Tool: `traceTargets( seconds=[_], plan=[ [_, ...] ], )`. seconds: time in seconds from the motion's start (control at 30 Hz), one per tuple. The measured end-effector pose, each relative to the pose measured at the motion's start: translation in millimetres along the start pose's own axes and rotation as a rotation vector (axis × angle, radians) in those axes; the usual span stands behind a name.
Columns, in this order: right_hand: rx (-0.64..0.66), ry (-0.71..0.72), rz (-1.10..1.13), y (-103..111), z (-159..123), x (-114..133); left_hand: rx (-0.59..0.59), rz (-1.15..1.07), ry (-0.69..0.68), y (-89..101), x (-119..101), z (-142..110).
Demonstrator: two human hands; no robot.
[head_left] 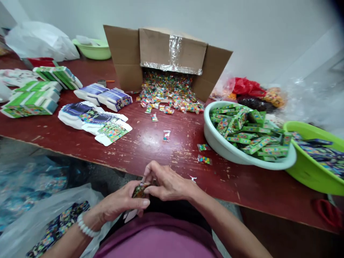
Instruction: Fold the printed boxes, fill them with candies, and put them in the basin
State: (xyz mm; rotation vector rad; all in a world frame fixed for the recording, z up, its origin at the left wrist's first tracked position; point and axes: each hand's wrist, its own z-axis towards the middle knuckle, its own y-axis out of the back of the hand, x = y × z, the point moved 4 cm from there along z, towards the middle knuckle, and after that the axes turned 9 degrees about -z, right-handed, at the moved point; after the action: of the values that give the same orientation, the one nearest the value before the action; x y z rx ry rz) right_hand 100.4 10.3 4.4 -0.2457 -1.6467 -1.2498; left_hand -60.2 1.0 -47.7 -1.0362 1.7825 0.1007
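Observation:
Close to my body, below the table's front edge, my left hand (126,200) is closed around a small printed box (139,191). White flaps stick out beneath that hand. My right hand (166,182) is bent over the upper end of the box, thumb and fingers pinched on it; its fingertips partly hide what they grip. Small wrapped candies (172,98) spill from an open cardboard box (173,50) onto the red table (150,154). A single candy packet (167,135) lies in front of the pile. Flat printed cartons (113,132) are fanned out at the left.
A pale basin (249,163) of green boxes stands right, beside a lime basin (309,179) of dark packs. Two loose packets (204,159) lie near it. Bundled cartons (34,98) sit at left. Plastic bags (61,208) of packets are below the table. Red scissor handles (326,213) show lower right.

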Motion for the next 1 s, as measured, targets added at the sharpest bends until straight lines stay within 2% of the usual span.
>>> traceTargets(
  seconds=[0.07, 0.13, 0.17, 0.27, 0.33, 0.47, 0.53, 0.63, 0.73, 0.83, 1.0],
  plan=[
    [0.058, 0.001, 0.094, -2.9, -2.9, -0.3, -0.003, 0.056, 0.000, -1.1, 2.5, -0.1],
    [0.027, -0.003, 0.153, -4.4, -4.7, -0.8, -0.014, 0.090, -0.019, -3.6, -0.1, 0.1],
    [-0.042, -0.025, 0.155, -4.0, -5.1, -2.0, -0.053, 0.090, -0.039, -4.3, -3.4, 0.4],
    [-0.381, -0.161, 0.100, -0.1, -6.9, -8.4, -0.262, 0.026, -0.129, -4.5, -16.5, 0.5],
    [-0.481, -0.204, 0.126, -2.5, -6.6, -11.1, -0.336, -0.024, -0.166, -6.0, -21.8, 1.5],
    [-0.445, -0.226, 0.259, -9.1, -4.1, -15.1, -0.334, 0.058, -0.229, -6.4, -21.3, 7.6],
    [-0.468, -0.287, 0.204, -7.9, -6.0, -17.6, -0.397, 0.102, -0.303, -2.3, -18.9, 10.0],
    [-0.480, -0.311, 0.127, -8.4, -8.1, -18.6, -0.528, -0.022, -0.442, 1.0, -15.4, 10.4],
    [-0.546, -0.320, 0.310, -15.3, -9.3, -23.2, -0.602, -0.146, -0.543, -5.9, -15.0, 8.7],
    [-0.609, -0.325, 0.530, -24.8, -9.7, -29.0, -0.621, -0.174, -0.615, -15.2, -17.1, 7.1],
    [-0.613, -0.234, 0.547, -30.4, -9.8, -28.0, -0.618, -0.136, -0.663, -16.6, -14.1, 4.6]
  ],
)
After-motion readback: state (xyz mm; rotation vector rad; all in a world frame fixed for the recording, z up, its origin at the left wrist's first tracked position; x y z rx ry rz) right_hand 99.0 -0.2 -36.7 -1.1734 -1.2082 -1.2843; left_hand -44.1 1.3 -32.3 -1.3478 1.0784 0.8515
